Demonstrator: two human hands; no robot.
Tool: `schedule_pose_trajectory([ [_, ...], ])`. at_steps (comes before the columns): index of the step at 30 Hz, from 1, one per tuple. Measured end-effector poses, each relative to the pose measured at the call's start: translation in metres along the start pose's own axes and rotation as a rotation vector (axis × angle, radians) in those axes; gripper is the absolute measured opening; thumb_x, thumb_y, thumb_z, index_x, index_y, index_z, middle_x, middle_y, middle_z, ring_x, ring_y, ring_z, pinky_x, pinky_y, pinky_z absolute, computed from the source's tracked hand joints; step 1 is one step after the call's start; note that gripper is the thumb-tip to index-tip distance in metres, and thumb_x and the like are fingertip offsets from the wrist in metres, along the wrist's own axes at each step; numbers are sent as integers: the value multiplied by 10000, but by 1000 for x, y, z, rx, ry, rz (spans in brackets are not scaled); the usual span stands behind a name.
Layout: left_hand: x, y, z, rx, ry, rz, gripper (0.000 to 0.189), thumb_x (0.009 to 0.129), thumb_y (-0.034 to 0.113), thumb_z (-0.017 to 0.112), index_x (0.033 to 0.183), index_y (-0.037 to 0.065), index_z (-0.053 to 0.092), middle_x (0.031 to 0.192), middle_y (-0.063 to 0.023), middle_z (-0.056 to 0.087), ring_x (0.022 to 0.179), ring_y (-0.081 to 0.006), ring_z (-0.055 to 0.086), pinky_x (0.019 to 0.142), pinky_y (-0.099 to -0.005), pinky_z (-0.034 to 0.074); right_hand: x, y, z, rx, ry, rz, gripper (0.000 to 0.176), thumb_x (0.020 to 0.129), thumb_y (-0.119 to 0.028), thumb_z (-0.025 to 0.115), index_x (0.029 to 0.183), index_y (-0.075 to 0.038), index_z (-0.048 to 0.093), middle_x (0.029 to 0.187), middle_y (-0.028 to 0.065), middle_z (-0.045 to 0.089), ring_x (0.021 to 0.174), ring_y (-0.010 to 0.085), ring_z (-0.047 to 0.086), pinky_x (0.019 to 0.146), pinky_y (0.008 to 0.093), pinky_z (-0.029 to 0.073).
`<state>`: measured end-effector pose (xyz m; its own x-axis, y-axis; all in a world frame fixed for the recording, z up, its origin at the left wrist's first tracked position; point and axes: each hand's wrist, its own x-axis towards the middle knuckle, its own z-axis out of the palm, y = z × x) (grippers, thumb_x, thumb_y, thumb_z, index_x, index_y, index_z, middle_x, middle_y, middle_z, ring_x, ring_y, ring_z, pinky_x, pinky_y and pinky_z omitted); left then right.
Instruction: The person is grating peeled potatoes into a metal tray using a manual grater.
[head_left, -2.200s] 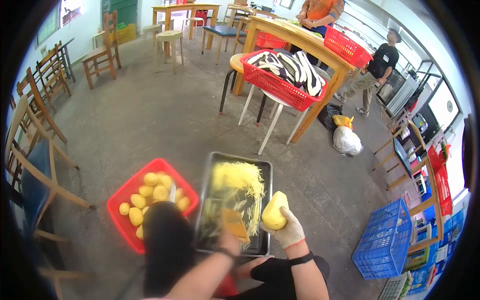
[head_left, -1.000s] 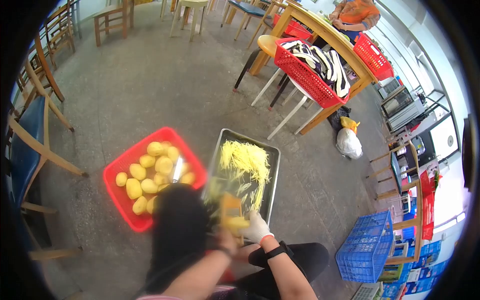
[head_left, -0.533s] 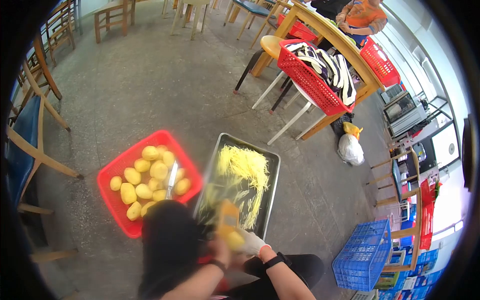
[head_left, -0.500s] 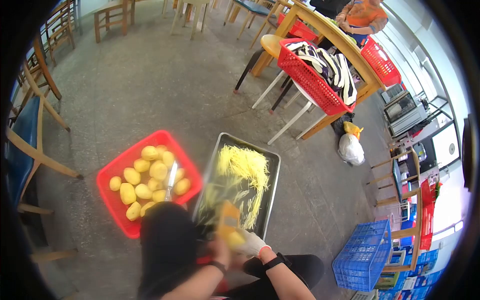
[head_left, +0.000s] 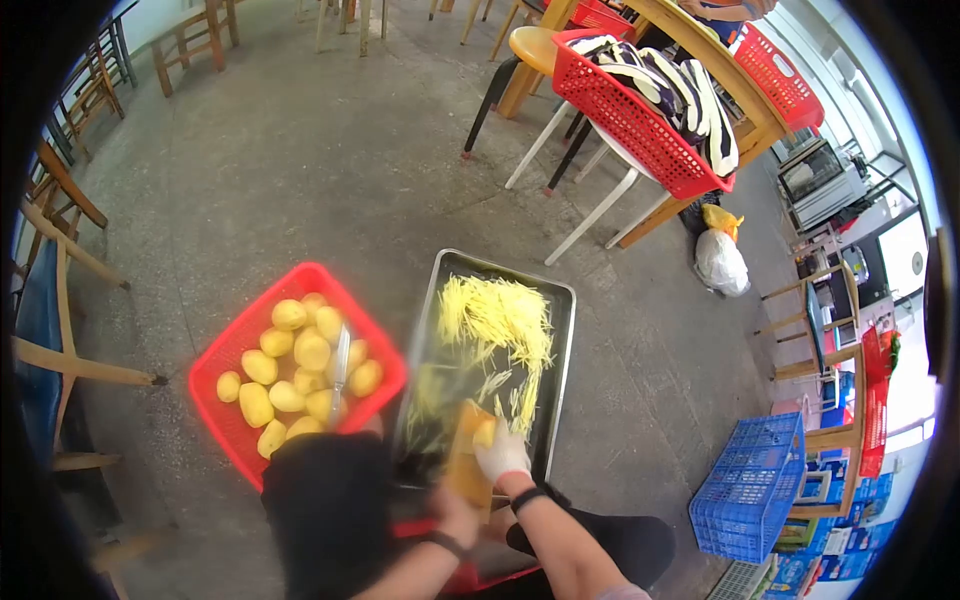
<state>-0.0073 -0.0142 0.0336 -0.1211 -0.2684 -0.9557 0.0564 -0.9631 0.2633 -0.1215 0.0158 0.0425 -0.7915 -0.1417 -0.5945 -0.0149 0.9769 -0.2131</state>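
Observation:
My left hand (head_left: 455, 518), bare and blurred, grips the near end of a yellow-orange grater (head_left: 464, 472), which slants over the near part of a metal tray (head_left: 567, 350). On my right hand (head_left: 503, 457) is a white glove; it presses a peeled potato (head_left: 485, 432) against the grater's upper part. Pale yellow potato shreds (head_left: 495, 315) lie heaped at the tray's far end, with looser strands nearer the grater. Left of the tray, a red basket (head_left: 225, 425) holds several peeled potatoes (head_left: 286, 397) and a knife (head_left: 342, 360).
My black-clad knee (head_left: 330, 510) is beside the red basket. Ahead, another red basket (head_left: 640, 130) of eggplant strips rests on a stool by a wooden table (head_left: 740, 80), where a person's arm shows. A blue crate (head_left: 748, 485) stands at right, wooden chairs (head_left: 60, 360) at left.
My gloved right hand has moved forward along the grater with the potato. The view has shifted a little, and the person at the far table is now mostly out of frame.

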Motion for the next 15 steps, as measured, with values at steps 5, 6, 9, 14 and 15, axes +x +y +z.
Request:
schedule_pose_trajectory([
  [5, 25, -15, -2, -56, -2, 3, 344, 847, 329, 506, 972, 28, 620, 923, -123, 642, 756, -285, 646, 662, -423, 521, 50, -4, 6, -89, 37, -70, 643, 778, -337, 599, 1324, -86, 372, 1099, 324, 530, 988, 462, 567, 848, 488, 476],
  [6, 4, 1, 8, -60, 63, -31, 330, 834, 306, 506, 974, 29, 618, 925, -120, 641, 758, -284, 644, 666, -416, 520, 32, -6, 2, -120, 84, -110, 654, 776, -338, 600, 1323, -71, 362, 1065, 329, 536, 957, 467, 574, 831, 488, 483],
  [9, 2, -1, 6, -19, 86, -47, 310, 804, 271, 501, 955, 27, 617, 903, -112, 636, 739, -277, 636, 653, -400, 515, -42, -4, -28, -102, -254, -167, 698, 787, -403, 572, 1351, -90, 304, 1119, 378, 469, 920, 499, 581, 829, 507, 481],
  [14, -18, 14, 11, -23, 89, -36, 214, 776, 229, 509, 813, 51, 622, 778, -76, 608, 634, -236, 604, 556, -360, 486, -45, 8, 6, -91, -68, -157, 707, 795, -415, 580, 1341, -59, 304, 1129, 340, 470, 947, 489, 569, 803, 511, 486],
  [15, 3, -1, -1, 21, 123, 16, 208, 780, 229, 516, 803, 52, 623, 773, -82, 616, 638, -236, 610, 567, -364, 495, -25, -5, 4, -25, 47, -131, 625, 796, -367, 586, 1280, -52, 350, 1100, 339, 482, 924, 479, 568, 779, 517, 486],
])
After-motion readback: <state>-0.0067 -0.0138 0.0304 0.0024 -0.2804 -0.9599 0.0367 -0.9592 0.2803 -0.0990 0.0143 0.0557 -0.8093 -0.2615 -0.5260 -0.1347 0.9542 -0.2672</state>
